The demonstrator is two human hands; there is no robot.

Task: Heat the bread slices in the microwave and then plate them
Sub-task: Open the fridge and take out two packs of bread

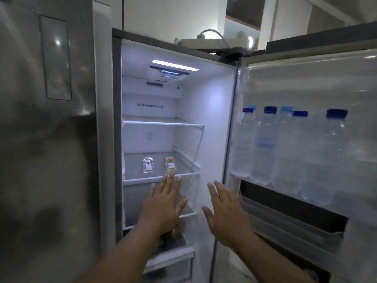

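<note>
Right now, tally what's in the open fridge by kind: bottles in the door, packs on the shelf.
Water bottles in the door: 5 visible
Small clear packs on the shelf: 2
Total: 7

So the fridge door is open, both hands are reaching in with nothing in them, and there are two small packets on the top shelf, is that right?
Not quite. The head view shows the two small packets on the second shelf, not the top one, which looks bare. The rest stands: the fridge door is open, and the left hand and right hand reach in holding nothing.
</note>
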